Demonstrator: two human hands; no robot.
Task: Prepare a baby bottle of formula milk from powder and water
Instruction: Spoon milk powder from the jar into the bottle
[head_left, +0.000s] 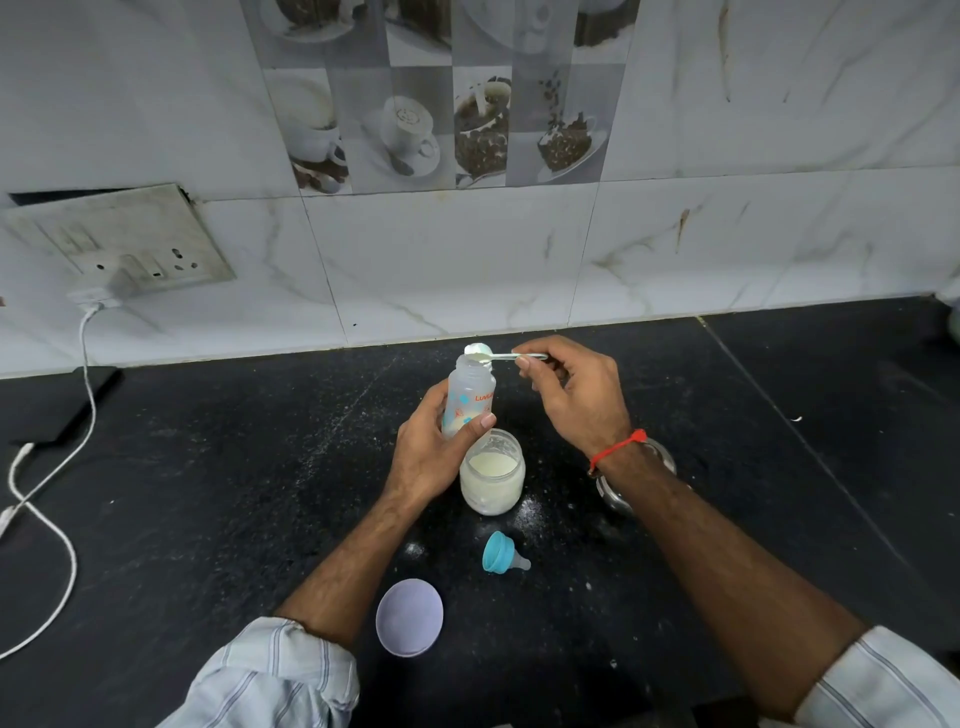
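My left hand (434, 449) grips the clear baby bottle (470, 395) around its lower part, holding it upright above the black counter. Some pale powder lies in the bottle's bottom. My right hand (571, 389) pinches the handle of a spoon (506, 356) whose bowl, heaped with white powder, sits right over the bottle's open mouth. Just in front of the bottle stands an open glass jar (491, 480) of cream-coloured formula powder. The blue bottle collar with its teat (501, 553) lies on its side nearer to me.
A lilac jar lid (409, 617) lies on the counter (208, 493) near my left forearm. A steel vessel (615, 491) is half hidden under my right wrist. At the left, a white cable (52, 530) runs from a wall charger (96, 296) to a dark phone (57, 402). Spilled powder dots the counter.
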